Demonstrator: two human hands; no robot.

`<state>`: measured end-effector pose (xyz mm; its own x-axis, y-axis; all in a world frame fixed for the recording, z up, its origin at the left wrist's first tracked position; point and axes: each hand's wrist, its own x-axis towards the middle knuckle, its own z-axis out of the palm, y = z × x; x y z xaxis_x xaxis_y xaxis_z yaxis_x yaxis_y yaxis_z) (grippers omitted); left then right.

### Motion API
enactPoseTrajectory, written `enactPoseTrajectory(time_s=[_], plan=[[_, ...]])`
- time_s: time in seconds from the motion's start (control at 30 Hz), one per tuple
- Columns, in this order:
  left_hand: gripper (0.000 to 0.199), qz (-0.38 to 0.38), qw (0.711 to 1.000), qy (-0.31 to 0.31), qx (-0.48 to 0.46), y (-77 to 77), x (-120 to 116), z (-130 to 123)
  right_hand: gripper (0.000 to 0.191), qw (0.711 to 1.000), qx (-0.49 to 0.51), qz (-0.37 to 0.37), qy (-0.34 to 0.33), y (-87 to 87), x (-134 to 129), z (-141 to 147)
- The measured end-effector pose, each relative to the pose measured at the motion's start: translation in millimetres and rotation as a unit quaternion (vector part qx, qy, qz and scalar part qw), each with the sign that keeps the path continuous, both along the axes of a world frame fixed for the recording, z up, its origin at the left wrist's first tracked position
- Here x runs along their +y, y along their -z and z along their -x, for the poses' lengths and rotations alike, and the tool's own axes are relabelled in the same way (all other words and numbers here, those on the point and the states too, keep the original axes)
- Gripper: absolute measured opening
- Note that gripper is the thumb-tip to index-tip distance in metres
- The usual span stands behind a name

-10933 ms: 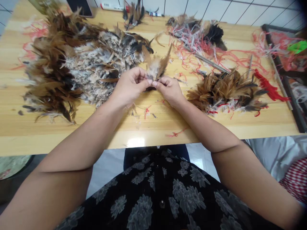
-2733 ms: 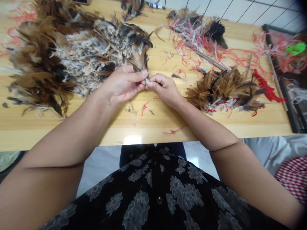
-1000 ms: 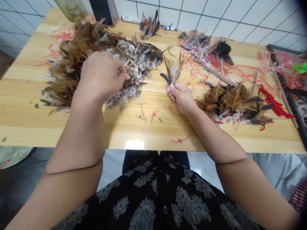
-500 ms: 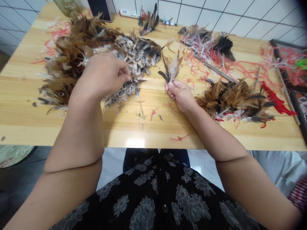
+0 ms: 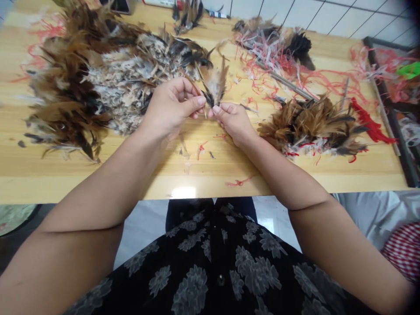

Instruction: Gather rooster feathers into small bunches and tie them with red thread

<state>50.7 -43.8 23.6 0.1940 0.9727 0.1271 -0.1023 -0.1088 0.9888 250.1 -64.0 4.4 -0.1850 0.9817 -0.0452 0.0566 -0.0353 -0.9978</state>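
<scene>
Right grip (image 5: pixel 233 121) closed on a small feather bunch (image 5: pixel 215 83): thumb and fingers pinch the base, and the brown, pale and black vanes fan out above the fingertips, pointing away from the body. Left grip (image 5: pixel 173 105) also closed, thumb against fingers, holding a single feather (image 5: pixel 193 86), slim and brown. This one is tilted: upper end leans left above the knuckles, pale quill end pokes out below the thumb, toward the right hand. Quill end just beside the base of the bunch; can't tell if they touch. Fingertips of both hands near each other, over the middle of the worktop (image 5: pixel 203 173).

Big feather pile (image 5: pixel 120 83), brown and black around a pale fluffy middle, spreads to the left, just beyond and beside the left hand. To the right, near the right wrist, a heap of brown feathers (image 5: pixel 308 118) with red and white bits along its near edge; red strips (image 5: pixel 370 120) next to it. Farther back, tangled pink and white strands (image 5: pixel 259 48) with a thin rod (image 5: pixel 292 85) beside them. Small dark feather cluster (image 5: pixel 188 15) at the back edge. Red thread scrap (image 5: pixel 239 182) near the front edge.
</scene>
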Motion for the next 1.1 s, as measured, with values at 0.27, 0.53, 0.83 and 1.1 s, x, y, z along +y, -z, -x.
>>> enactPoseTrajectory(time_s=[0.27,0.53,0.83,1.1], plan=[[0.096,-0.065,0.996,-0.064,-0.004,18.3,8,-13,0.040,1.000,0.000,0.010,-0.001,3.2,3,7],[0.077,-0.126,0.986,-0.101,0.050,11.3,-3,-15,0.037,1.000,0.001,0.009,-0.007,3.6,3,8],[0.070,-0.087,0.992,-0.073,0.055,11.7,-5,-8,0.056,1.000,-0.005,0.020,0.000,-2.4,1,9],[0.039,-0.001,0.998,-0.017,0.052,13.2,-9,-2,0.055,1.000,0.025,0.019,0.001,-3.9,-1,5]])
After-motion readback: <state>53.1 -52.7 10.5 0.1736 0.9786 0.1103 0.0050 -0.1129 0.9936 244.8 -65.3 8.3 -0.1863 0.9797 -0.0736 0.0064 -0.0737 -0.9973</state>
